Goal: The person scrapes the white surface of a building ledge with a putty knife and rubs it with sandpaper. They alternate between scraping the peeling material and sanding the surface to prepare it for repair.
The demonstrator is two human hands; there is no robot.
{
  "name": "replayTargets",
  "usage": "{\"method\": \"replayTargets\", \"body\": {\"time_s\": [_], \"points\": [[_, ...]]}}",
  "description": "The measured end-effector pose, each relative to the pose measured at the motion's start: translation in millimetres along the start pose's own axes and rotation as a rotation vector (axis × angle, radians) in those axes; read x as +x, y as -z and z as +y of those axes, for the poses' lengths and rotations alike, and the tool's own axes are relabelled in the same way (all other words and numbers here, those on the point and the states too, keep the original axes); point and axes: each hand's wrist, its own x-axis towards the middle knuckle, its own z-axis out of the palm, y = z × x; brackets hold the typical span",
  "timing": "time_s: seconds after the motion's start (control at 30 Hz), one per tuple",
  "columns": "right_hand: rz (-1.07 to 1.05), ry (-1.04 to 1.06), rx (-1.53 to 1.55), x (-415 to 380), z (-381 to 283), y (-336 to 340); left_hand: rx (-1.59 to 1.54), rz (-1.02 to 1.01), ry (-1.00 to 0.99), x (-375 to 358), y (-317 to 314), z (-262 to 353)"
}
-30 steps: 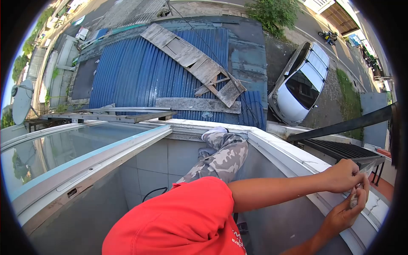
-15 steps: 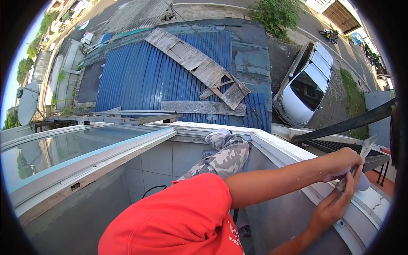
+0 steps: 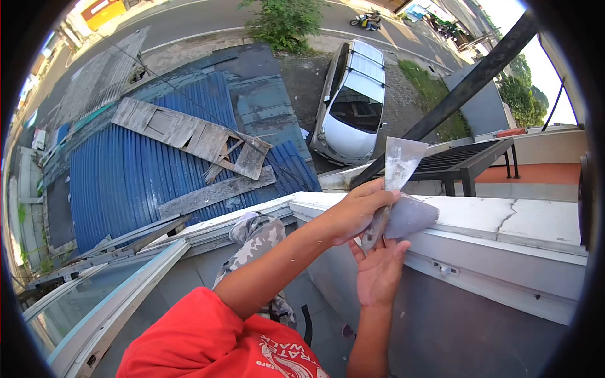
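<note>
My left hand (image 3: 362,211) is closed around a putty knife (image 3: 403,157), thumb pressed near the base of its whitish, smeared blade. The blade points up and the worn handle slants down toward my other palm. Beside the handle is a curved grey sheet (image 3: 413,217), which looks like sandpaper, against the white window ledge (image 3: 472,217). My right hand (image 3: 381,274) lies palm up just below, fingers apart and reaching up to the handle's end and the sheet's lower edge. Some of its fingertips are hidden behind them.
A cracked white ledge and frame run along the opening, with a glass window sash (image 3: 94,302) at left. Outside are a dark metal rack (image 3: 466,160), a slanting black pole (image 3: 466,94), a blue corrugated roof (image 3: 126,183) with old boards and a silver car (image 3: 353,104).
The view has swung right, so both hands appear nearer the middle. My right hand has loosened from around the handle and turned palm up, while my left hand keeps the putty knife.
</note>
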Motion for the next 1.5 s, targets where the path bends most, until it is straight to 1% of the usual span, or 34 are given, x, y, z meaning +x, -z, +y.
{"method": "replayTargets", "body": {"time_s": [0.03,0.13,0.23,0.27,0.37,0.4,0.47,0.5,0.53,0.57,0.63,0.67,0.73,0.77,0.8,0.9,1.0,1.03,1.07,1.17,1.2,1.27,1.3,1.37,1.4,1.5], "points": [[0.005,0.025,0.016,3,1,-2,0.016,0.020,0.026,-7,-1,0],[0.098,0.136,-0.180,6,-1,-6,0.035,0.041,0.022,-16,-1,-3],[0.208,0.327,-0.349,7,-4,-2,0.083,0.008,-0.015,-17,1,-2],[0.280,0.436,-0.548,7,-7,0,0.083,-0.013,0.044,-15,7,-2],[0.326,0.539,-0.858,-4,-25,-7,-0.075,-0.016,0.005,-9,5,-11],[0.328,0.577,-0.967,-7,-30,-7,-0.135,-0.028,-0.028,-9,1,-12],[0.328,0.650,-1.185,-12,-40,-3,-0.088,-0.014,-0.011,-8,-4,-8],[0.295,0.726,-1.259,-13,-45,0,-0.065,-0.006,-0.003,-9,-5,-6],[0.259,0.802,-1.332,-13,-49,3,-0.007,0.046,0.028,-9,-1,-5],[0.221,0.878,-1.403,-13,-52,4,0.076,0.104,0.008,-11,0,-3],[0.160,0.767,-1.494,-15,-56,2,0.243,0.224,-0.027,-18,1,-3],[0.128,0.701,-1.538,-17,-55,1,0.252,0.263,-0.073,-24,2,-8],[0.037,0.631,-1.511,-13,-33,9,0.239,0.222,-0.072,-38,11,-22],[-0.012,0.594,-1.495,-10,-18,14,0.221,0.198,-0.106,-42,14,-33],[-0.040,0.587,-1.358,-8,-5,14,0.202,0.173,-0.140,-47,17,-43],[0.033,0.162,-0.866,-14,19,11,0.109,0.251,-0.028,-59,23,-56],[0.013,0.005,-0.449,-16,35,12,0.086,0.305,0.064,-62,36,-60],[0.012,-0.046,-0.316,-15,37,14,0.096,0.300,0.046,-61,42,-66],[-0.034,-0.120,-0.294,-14,36,21,0.106,0.295,0.028,-59,46,-69],[-0.096,-0.209,-0.253,-7,40,26,0.102,0.264,0.019,-58,53,-71],[-0.110,-0.230,-0.257,-4,40,26,0.006,0.274,0.058,-58,51,-66],[-0.133,-0.272,-0.264,-1,37,25,0.010,0.232,0.180,-62,54,-55],[-0.112,-0.280,-0.290,2,33,24,0.019,0.207,0.235,-62,56,-51],[-0.071,-0.286,-0.334,5,21,18,0.061,0.159,0.211,-57,55,-50],[-0.032,-0.247,-0.357,5,16,14,0.084,0.134,0.200,-56,54,-50],[0.072,-0.131,-0.413,6,-2,-2,-0.126,-0.071,-0.032,-44,58,-53]]}}
